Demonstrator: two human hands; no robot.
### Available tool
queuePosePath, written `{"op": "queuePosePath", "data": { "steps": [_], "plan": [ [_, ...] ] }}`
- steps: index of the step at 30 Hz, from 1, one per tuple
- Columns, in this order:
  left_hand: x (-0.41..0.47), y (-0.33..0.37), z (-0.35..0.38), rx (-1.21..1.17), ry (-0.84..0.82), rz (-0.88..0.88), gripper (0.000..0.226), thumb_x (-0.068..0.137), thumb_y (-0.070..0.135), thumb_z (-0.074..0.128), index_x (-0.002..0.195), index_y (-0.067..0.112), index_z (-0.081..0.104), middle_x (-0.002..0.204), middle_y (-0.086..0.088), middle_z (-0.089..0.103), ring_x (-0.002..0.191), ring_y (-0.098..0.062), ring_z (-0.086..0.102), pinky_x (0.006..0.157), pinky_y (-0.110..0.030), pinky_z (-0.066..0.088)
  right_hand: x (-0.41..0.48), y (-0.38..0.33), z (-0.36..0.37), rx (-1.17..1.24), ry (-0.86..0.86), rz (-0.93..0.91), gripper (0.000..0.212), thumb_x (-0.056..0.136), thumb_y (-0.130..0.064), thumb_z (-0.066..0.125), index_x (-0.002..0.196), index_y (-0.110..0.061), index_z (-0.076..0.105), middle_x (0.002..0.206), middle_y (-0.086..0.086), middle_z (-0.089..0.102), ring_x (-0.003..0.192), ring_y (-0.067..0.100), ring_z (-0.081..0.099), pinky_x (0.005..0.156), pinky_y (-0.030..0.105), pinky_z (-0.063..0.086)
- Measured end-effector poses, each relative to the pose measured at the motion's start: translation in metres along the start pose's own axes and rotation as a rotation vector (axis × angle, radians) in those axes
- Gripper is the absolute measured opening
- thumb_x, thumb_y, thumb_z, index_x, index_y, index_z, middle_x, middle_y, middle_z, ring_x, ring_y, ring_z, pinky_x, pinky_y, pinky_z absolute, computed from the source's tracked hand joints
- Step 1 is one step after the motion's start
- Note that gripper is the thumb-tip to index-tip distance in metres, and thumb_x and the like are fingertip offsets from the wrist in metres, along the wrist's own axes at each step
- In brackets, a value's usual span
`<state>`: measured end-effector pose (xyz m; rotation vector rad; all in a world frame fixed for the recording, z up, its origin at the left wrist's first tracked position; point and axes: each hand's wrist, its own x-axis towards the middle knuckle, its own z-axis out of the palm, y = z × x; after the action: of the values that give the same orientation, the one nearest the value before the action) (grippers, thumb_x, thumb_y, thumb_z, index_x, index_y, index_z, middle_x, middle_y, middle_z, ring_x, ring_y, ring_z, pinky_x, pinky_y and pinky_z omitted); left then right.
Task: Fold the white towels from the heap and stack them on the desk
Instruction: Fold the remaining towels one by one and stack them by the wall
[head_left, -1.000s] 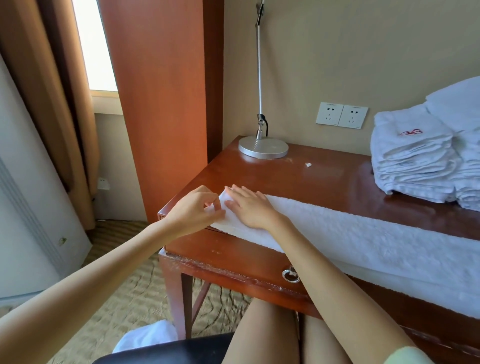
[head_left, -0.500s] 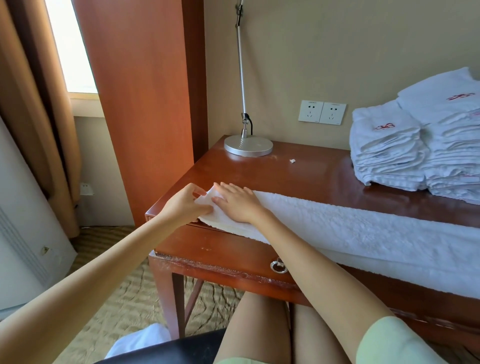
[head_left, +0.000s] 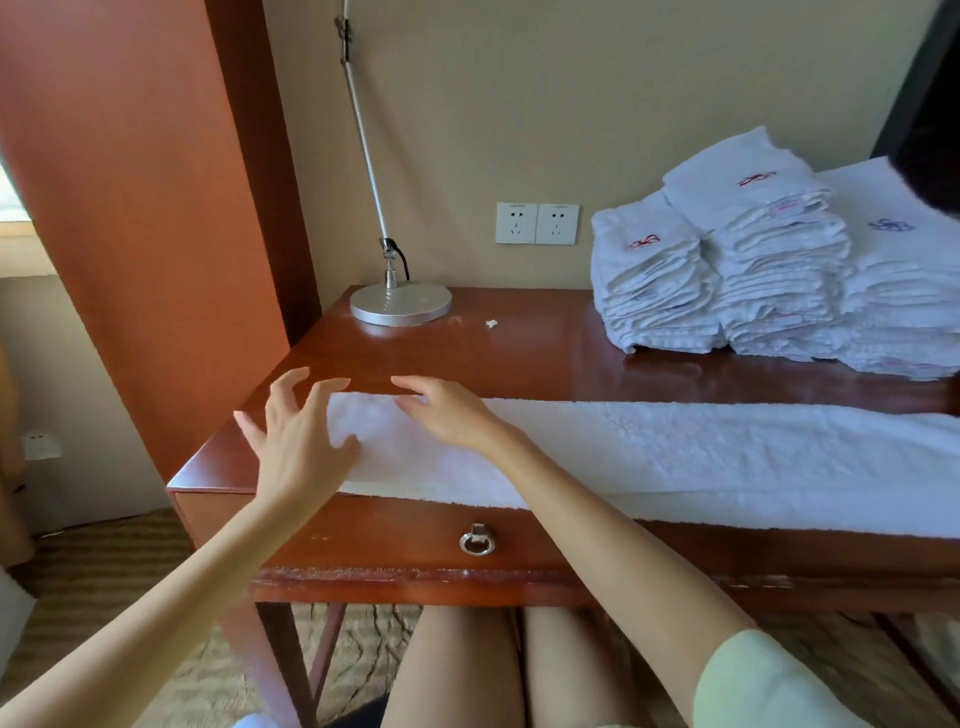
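your wooden desk (head_left: 545, 358) carries a long white towel (head_left: 675, 447) flat along its front edge, stacks of folded towels (head_left: 753, 280) at the back right, a round lamp base (head_left: 400, 305) back left, a small white scrap (head_left: 491, 324) near it.

On the desk (head_left: 519, 358) lay one spread towel (head_left: 675, 447), three stacks of folded towels (head_left: 654, 291) and one lamp (head_left: 400, 304); above the desk were two sockets (head_left: 536, 223).

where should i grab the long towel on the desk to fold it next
Likely its left short end, pinched at both corners from the left. The towel lies flat as a strip whose right end runs out of view, and the left hand and right hand hover open there.
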<state>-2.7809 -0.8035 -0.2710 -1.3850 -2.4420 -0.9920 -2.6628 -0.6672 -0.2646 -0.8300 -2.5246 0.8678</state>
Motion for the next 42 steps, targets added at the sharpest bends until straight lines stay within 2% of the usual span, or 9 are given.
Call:
{"op": "queuePosePath", "data": {
  "steps": [3,7,11,15,19,21,26,31,42],
  "plan": [
    [0.004,0.043,0.019,0.068,-0.158,0.153,0.054,0.086,0.022,0.067,0.136,0.024,0.047,0.149,-0.007,0.03,0.129,-0.028,0.043,0.114,-0.059,0.0,-0.02,0.032,-0.033,-0.011,0.047,0.139,0.047,0.102,-0.037,0.04,0.147,-0.023,0.039,0.151,0.0,0.041,0.135,0.022,0.043,0.108,0.037,0.038],
    [-0.01,0.114,0.039,-0.107,-0.377,0.435,0.048,0.092,0.032,0.06,0.138,0.026,0.046,0.142,0.0,0.045,0.111,-0.023,0.057,0.099,-0.037,0.042,-0.056,0.069,-0.076,-0.013,0.171,0.234,0.042,0.101,-0.034,0.045,0.141,-0.023,0.047,0.143,0.0,0.051,0.13,0.019,0.048,0.108,0.037,0.038],
    [-0.032,0.2,0.081,-0.052,-0.548,0.773,0.083,0.078,0.075,0.029,0.146,0.029,0.036,0.15,0.01,0.038,0.131,-0.014,0.044,0.113,-0.035,0.031,-0.129,0.134,-0.159,-0.128,0.45,0.464,0.038,0.097,-0.032,0.05,0.133,-0.023,0.056,0.132,-0.004,0.059,0.122,0.017,0.054,0.102,0.034,0.042],
    [-0.027,0.272,0.121,-0.162,-0.642,0.725,0.061,0.096,0.055,0.039,0.148,0.024,0.033,0.152,0.004,0.035,0.132,-0.018,0.043,0.108,-0.03,0.033,-0.2,0.193,-0.24,-0.359,0.664,0.794,0.026,0.093,-0.025,0.049,0.111,-0.014,0.066,0.115,0.006,0.066,0.113,0.029,0.059,0.079,0.032,0.047],
    [0.002,0.3,0.162,-0.038,-0.667,0.585,0.057,0.098,0.048,0.04,0.146,0.017,0.035,0.145,-0.009,0.043,0.127,-0.027,0.046,0.102,-0.036,0.038,-0.252,0.24,-0.293,-0.414,0.579,1.228,0.049,0.093,-0.039,0.05,0.134,-0.013,0.051,0.137,0.011,0.05,0.125,0.032,0.048,0.098,0.038,0.042],
    [0.007,0.301,0.176,0.047,-0.606,0.56,0.049,0.097,0.048,0.041,0.133,0.016,0.048,0.131,-0.009,0.051,0.12,-0.028,0.047,0.098,-0.039,0.04,-0.273,0.254,-0.307,-0.356,0.511,1.314,0.055,0.091,-0.053,0.051,0.129,-0.012,0.053,0.128,0.009,0.056,0.115,0.03,0.055,0.091,0.035,0.046],
    [0.007,0.293,0.191,-0.108,-0.41,0.649,0.027,0.096,0.037,0.047,0.082,0.014,0.051,0.084,0.0,0.05,0.089,-0.028,0.054,0.069,-0.034,0.038,-0.286,0.281,-0.311,-0.145,0.595,1.167,0.038,0.09,-0.049,0.058,0.086,-0.013,0.05,0.085,0.002,0.054,0.081,0.021,0.056,0.066,0.03,0.042],
    [0.014,0.291,0.198,-0.162,-0.358,0.739,0.024,0.1,0.035,0.04,0.089,0.014,0.041,0.059,0.002,0.05,0.053,-0.023,0.048,0.048,-0.033,0.028,-0.271,0.305,-0.299,-0.288,0.774,1.035,0.049,0.098,-0.05,0.043,0.126,-0.01,0.044,0.127,0.007,0.057,0.115,0.033,0.054,0.086,0.038,0.042],
    [0.08,0.309,0.247,-0.111,-0.317,0.777,0.021,0.095,0.032,0.053,0.094,0.011,0.055,0.077,-0.003,0.06,0.067,-0.025,0.057,0.057,-0.032,0.04,-0.214,0.335,-0.326,-0.442,0.728,0.999,0.041,0.095,-0.05,0.051,0.111,-0.012,0.052,0.103,0.004,0.063,0.098,0.027,0.061,0.07,0.033,0.041]
  ]
}}
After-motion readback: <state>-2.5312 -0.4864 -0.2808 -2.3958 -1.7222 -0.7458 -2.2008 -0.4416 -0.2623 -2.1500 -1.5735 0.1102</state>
